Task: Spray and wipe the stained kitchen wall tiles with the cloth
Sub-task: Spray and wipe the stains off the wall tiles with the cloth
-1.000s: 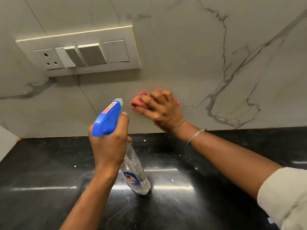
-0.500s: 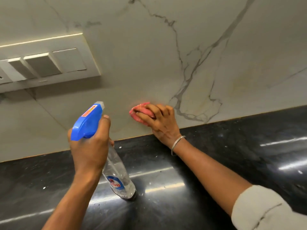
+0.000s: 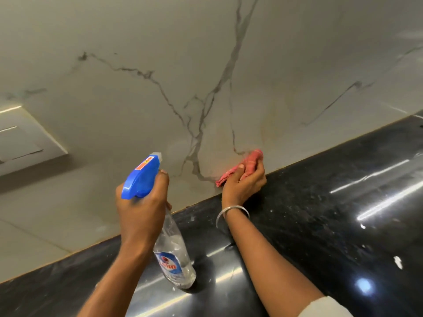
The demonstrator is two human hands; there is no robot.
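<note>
My left hand (image 3: 142, 202) grips the neck of a clear spray bottle (image 3: 175, 255) with a blue trigger head (image 3: 142, 177); the nozzle points at the wall and the bottle hangs just above the counter. My right hand (image 3: 243, 181) holds a bunched pink cloth (image 3: 250, 162) against the marble-look wall tiles (image 3: 206, 76), low down beside a dark vein, just above the counter's back edge. Faint yellowish staining shows on the tile to the right of the cloth.
A glossy black stone counter (image 3: 320, 213) with white specks runs below the wall. A cream switch plate (image 3: 25, 138) sits on the wall at the far left. A metal bangle (image 3: 231, 212) circles my right wrist.
My right hand has slid the cloth to the right and down along the wall, and now bunches it instead of pressing it flat. The view has swung right; the switch plate has nearly left the frame.
</note>
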